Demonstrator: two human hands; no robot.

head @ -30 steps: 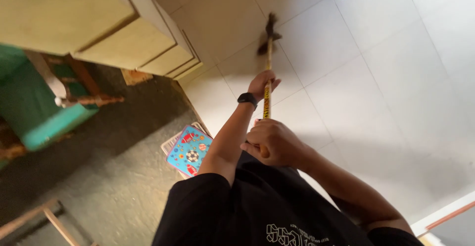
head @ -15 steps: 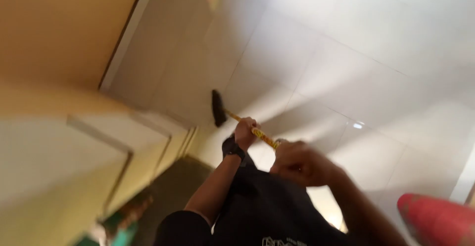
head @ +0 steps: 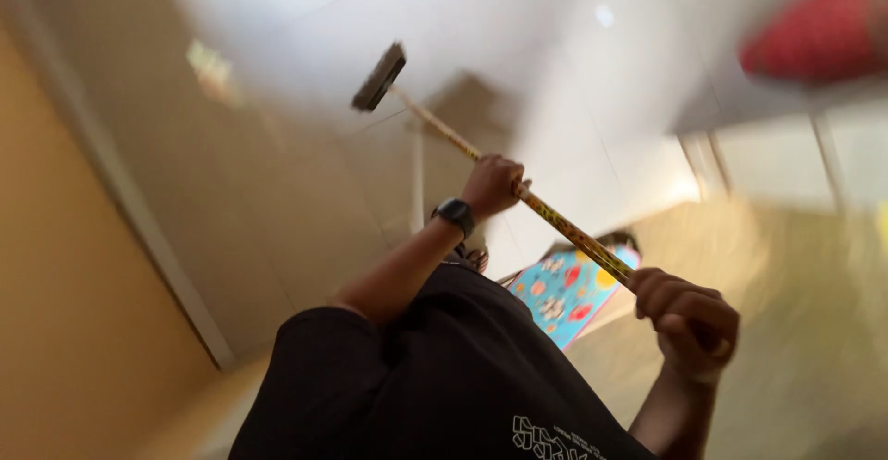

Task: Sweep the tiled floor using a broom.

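Both hands grip a yellow broom handle [head: 546, 215], left hand [head: 492, 185] w/ black watch [head: 454, 213] mid-shaft, right hand [head: 686, 319] clenched at its end, brush head [head: 378, 76] over white tile floor [head: 305, 155], colourful mat [head: 566, 291] nearby.

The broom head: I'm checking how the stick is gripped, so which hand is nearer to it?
Left. The left hand, with the black wristband, grips the stick partway toward the broom head; the right hand holds the stick's near end, farthest from it.
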